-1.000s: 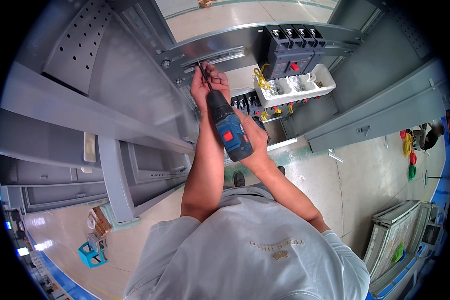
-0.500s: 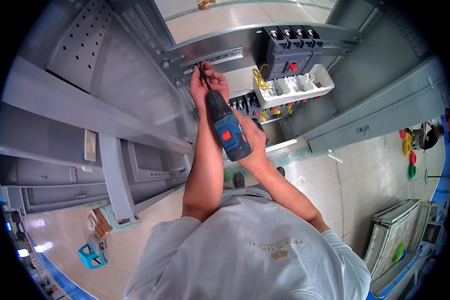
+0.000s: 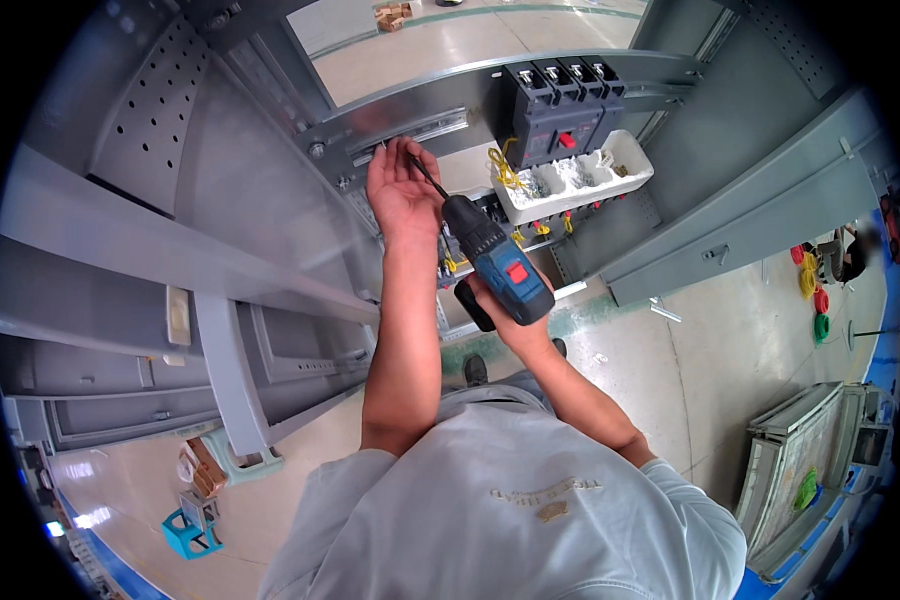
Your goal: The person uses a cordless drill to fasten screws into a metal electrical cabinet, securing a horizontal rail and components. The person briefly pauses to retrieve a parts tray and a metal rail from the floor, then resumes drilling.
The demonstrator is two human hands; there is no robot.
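My right hand (image 3: pixel 522 325) grips the handle of a blue and black cordless drill (image 3: pixel 515 272) with a red patch on its body. Its long thin bit (image 3: pixel 428 174) points up and left, the tip beside my left fingers. My left hand (image 3: pixel 404 195) is palm up at the slotted metal rail (image 3: pixel 425 130), thumb and forefinger drawn together at the rail's left part. Whatever they pinch is too small to make out. To the right, a black circuit breaker (image 3: pixel 562 125) with a red lever is mounted on the crossbar, behind a white compartmented tray (image 3: pixel 580 200) of small hardware.
Grey cabinet side panels (image 3: pixel 270 190) flank my arms. An open cabinet door (image 3: pixel 740 215) stands to the right. Yellow wire (image 3: pixel 504 168) hangs over the tray's left end. On the floor are a blue stool (image 3: pixel 192 535) at left and stacked frames (image 3: pixel 795 470) at right.
The drill has swung down and right, its bit leaving my left fingers' hold. My left hand has opened its palm upward and stays at the rail. The view has shifted slightly.
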